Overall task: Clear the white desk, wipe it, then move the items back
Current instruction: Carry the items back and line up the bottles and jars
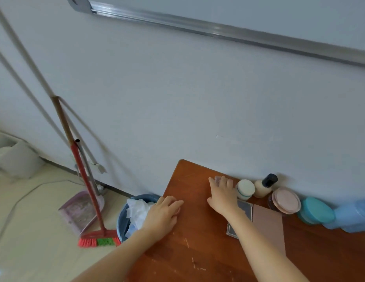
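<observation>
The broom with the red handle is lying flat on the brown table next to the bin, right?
Not quite. The head view shows the broom standing on the floor, leaning against the wall, not lying on the brown table. It does have a red handle, and it is next to the bin.

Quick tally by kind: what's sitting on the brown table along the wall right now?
Jars: 3 (white, pink-lidded, teal)
Bottles: 1 (black cap)
Flat cases: 2 (grey, pink)
Blue item at frame edge: 1, unclear
Total: 7
</observation>
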Tool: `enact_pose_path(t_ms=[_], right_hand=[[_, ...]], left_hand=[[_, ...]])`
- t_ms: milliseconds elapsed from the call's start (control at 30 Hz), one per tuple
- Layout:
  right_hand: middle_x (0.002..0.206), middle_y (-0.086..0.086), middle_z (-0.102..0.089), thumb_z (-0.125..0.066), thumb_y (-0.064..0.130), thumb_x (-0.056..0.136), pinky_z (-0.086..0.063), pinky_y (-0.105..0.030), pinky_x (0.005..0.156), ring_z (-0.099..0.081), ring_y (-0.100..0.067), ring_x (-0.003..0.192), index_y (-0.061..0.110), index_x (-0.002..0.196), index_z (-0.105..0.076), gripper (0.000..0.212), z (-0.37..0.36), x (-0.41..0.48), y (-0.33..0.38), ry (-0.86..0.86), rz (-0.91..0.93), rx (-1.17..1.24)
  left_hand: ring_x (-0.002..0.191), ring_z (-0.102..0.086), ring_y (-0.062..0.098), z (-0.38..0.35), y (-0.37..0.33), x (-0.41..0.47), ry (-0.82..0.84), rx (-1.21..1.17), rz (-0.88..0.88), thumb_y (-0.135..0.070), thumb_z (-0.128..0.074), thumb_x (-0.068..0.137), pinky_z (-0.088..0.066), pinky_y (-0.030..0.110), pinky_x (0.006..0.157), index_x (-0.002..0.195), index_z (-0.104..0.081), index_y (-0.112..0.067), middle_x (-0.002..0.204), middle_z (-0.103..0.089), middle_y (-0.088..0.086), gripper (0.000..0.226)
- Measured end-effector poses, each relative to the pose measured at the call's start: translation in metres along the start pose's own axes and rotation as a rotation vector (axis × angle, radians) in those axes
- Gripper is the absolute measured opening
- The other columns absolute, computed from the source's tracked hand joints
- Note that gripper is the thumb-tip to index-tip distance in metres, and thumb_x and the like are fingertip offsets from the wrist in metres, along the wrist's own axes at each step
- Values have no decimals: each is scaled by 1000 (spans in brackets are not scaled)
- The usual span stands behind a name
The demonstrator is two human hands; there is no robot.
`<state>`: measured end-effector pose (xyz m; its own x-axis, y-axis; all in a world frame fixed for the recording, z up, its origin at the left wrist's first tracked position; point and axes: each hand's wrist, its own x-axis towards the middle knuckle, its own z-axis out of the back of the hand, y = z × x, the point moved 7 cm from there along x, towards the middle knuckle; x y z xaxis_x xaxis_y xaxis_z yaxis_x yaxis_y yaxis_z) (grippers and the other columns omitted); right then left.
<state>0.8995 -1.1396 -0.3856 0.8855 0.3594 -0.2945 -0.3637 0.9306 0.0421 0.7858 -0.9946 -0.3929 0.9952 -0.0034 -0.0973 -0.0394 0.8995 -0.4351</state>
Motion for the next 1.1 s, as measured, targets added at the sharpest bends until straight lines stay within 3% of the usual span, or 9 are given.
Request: enact_pose_path(t_ms=[267,400,500,567,700,900,1100], right_hand=[[145,-14,-27,-51,19,89,-31,-42,105,-27,-33,130,19,141,-23,59,-13,-46,52,-25,181,4],[139,-9,-36,-54,34,88,-35,-38,100,-33,-27,125,21,140,-26,61,-28,-74,57,-47,139,56],[143,-8,-28,-53,45,87,-33,-36,105,-27,-26,131,26,142,-22,66,-40,-92,54,-46,71,172],[147,-4,-26,-50,44,89,-29,-34,108,-22,-23,136,28,141,-24,60,-43,-100,51,-94,47,236],[138,1,-38,-57,35,86,-33,-24,102,-32,-15,125,25,135,-38,53,-40,-115,49,-174,50,339],[133,5,-37,-62,30,81,-35,-21,100,-31,-12,123,28,133,-38,57,-32,-154,35,-297,-141,436],[136,3,-37,-59,34,83,-35,-20,102,-30,-12,126,28,134,-36,57,-43,-218,47,-383,-467,387]], left_hand=[[118,-40,10,-2,10,-26,-27,-113,102,-24,-48,89,-36,20,99,136,-39,-26,135,-43,-8,48],[119,-39,10,-2,12,-46,-6,-109,90,-24,-48,88,-35,19,98,134,-41,-27,135,-43,-9,46],[119,-37,8,-6,14,-61,12,-112,82,-26,-47,89,-34,18,97,135,-40,-28,136,-41,-10,47],[120,-36,9,-7,14,-67,13,-113,67,-26,-48,89,-33,18,98,135,-39,-28,136,-40,-11,47],[120,-38,10,-7,12,-67,19,-130,26,-25,-51,88,-37,21,98,134,-42,-26,135,-42,-10,47],[112,-47,16,0,9,-47,26,-175,-150,-18,-58,83,-43,25,92,126,-53,-19,126,-53,-4,43],[111,-44,14,9,-14,-32,168,-127,-510,-20,-55,84,-38,22,92,128,-50,-23,127,-51,-7,44]])
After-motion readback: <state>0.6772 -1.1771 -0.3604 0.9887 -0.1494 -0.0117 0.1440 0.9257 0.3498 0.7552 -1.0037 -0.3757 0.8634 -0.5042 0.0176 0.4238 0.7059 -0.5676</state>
